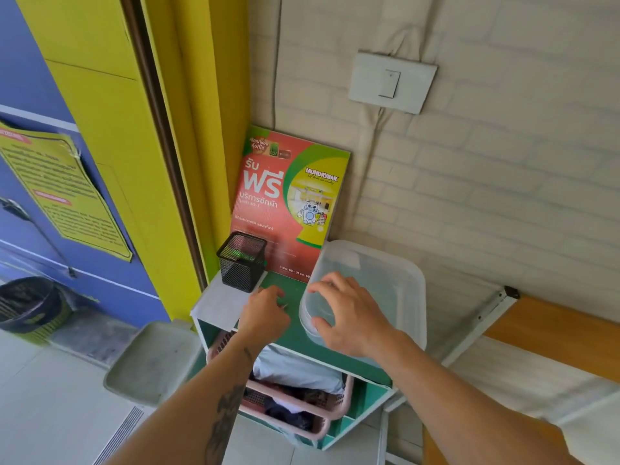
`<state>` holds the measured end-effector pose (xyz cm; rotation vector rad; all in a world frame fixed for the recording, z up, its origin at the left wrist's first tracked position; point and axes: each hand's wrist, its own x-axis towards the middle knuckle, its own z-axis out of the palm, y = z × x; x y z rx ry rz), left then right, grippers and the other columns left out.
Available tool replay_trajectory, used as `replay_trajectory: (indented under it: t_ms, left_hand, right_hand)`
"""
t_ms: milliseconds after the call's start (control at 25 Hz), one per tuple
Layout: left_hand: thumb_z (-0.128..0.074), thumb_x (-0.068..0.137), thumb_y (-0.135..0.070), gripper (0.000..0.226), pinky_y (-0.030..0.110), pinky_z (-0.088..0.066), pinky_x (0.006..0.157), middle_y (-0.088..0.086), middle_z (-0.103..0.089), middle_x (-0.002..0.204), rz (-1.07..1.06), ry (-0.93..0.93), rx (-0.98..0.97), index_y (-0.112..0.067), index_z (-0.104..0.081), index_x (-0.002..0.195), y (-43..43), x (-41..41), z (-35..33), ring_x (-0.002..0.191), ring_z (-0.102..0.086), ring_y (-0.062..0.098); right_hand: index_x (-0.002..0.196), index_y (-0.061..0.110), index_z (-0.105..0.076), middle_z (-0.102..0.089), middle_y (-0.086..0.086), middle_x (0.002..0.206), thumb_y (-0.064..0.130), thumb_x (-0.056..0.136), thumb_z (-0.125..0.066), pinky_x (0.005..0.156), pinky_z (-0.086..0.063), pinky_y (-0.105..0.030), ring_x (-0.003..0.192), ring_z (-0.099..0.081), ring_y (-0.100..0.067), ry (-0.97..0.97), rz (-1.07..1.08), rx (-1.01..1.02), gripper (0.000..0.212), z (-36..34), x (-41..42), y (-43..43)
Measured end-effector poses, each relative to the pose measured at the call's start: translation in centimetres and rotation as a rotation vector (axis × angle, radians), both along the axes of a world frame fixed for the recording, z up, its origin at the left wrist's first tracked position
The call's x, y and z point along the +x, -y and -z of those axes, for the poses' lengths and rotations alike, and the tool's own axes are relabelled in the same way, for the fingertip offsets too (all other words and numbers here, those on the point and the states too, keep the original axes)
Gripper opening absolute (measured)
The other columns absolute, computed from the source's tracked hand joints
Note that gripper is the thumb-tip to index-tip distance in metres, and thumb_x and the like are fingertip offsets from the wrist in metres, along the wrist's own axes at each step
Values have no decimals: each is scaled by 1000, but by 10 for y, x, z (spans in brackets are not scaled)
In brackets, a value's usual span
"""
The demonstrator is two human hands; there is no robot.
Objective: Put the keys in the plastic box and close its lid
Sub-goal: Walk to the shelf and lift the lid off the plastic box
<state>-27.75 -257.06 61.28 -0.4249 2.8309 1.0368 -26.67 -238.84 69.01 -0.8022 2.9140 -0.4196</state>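
Translucent plastic box (385,286), lid on, atop green shelf, keys hidden

keys: hidden, perhaps under the left hand (265,310)
plastic box (385,280) near rim: covered by the right hand (349,317)
wall notice (63,193) text: blurred

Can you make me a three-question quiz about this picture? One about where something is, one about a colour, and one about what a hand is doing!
1. Where is the mesh cup?
A. left of the plastic box
B. inside the box
C. on the floor

2. What colour is the shelf top?
A. orange
B. green
C. black

3. What is the right hand doing?
A. hanging in the air
B. resting on the box's near edge
C. pressing the light switch

Answers: 1 A, the cup stands by the yellow frame, with the left hand between it and the box. 2 B, green shows between the hands. 3 B, its fingers and thumb lie on the box's rim.
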Motion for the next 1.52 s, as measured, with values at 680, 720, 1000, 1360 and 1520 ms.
replay_trajectory:
  t_ms: [680,720,1000,1360,1520]
  left_hand:
    - [-52,89,-21,29,20,-47,59,-6,-68,89,6,-163,344,-28,-65,114,-10,45,-4,69,-62,5]
    - [-52,90,-20,31,23,-49,62,-5,-68,91,8,-153,356,-26,-64,118,-12,46,-4,73,-64,8]
    - [-53,90,-12,32,9,-39,53,-10,-65,75,-29,-166,427,-24,-67,117,-19,40,-9,61,-57,3]
    - [-58,84,-8,32,12,-45,64,-10,-71,102,-53,-121,527,-31,-66,104,-22,34,-14,85,-66,4]
    - [-57,82,-7,31,8,-46,50,-11,-71,96,-65,-97,585,-34,-63,95,-26,35,-14,68,-66,-7]
  right_hand:
    - [143,28,-32,-34,-6,142,55,83,-49,108,-28,-51,133,-32,-30,-37,41,209,68,-2,-1,5]
    - [146,28,-26,-28,-8,148,58,82,-49,111,-24,-56,139,-25,-33,-20,62,241,74,0,-1,5]
    - [155,17,-2,-4,-13,164,65,83,-49,117,-15,-59,150,-4,-36,5,99,302,99,13,4,4]
    - [132,6,-40,-48,-17,132,66,74,-48,88,-49,-49,119,-46,-36,-137,3,392,84,4,-3,8]
    - [128,4,-45,-54,-16,122,66,73,-47,78,-50,-44,108,-52,-34,-162,-58,431,83,2,-5,6]
